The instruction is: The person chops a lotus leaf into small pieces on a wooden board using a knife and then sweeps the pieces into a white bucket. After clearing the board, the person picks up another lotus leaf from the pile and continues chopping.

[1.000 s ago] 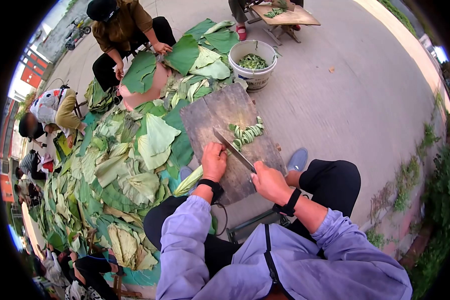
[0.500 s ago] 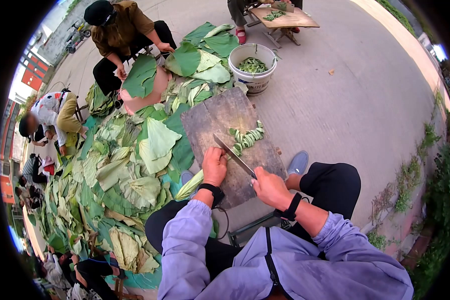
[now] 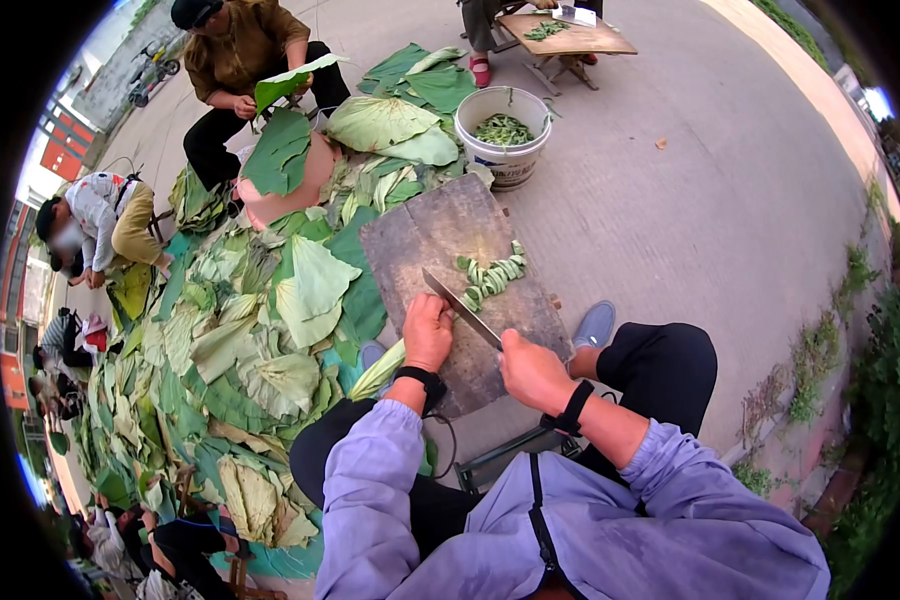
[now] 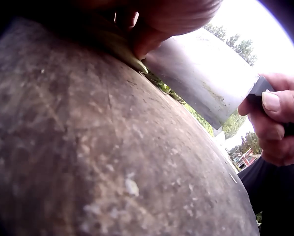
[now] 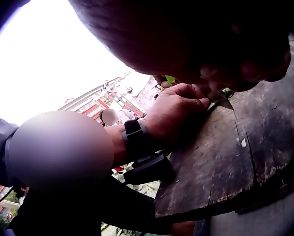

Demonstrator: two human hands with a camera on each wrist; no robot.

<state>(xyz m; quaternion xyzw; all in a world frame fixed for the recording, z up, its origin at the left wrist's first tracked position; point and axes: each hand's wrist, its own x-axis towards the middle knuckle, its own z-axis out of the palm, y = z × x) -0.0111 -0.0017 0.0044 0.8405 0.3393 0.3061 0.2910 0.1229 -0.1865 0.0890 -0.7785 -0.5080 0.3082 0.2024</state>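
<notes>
So the person in brown (image 3: pixel 245 50) has raised a big leaf (image 3: pixel 288 84), while the knife (image 3: pixel 462 308) has barely shifted. Head view: left hand (image 3: pixel 428 332) grips the leaf roll (image 3: pixel 380 371) on the board (image 3: pixel 420 235), right hand (image 3: pixel 535 372) clutches the knife; looks like mid-slicing. Left wrist: knife's right by the roll's end; next cut probably needs careful finger clearance. Right wrist: too dark to make out the roll.

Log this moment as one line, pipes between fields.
left hand: holds leaf roll on board | right hand: grips knife | cut strips: on board, across knife from left hand | bucket: beyond board, greens inside
</notes>
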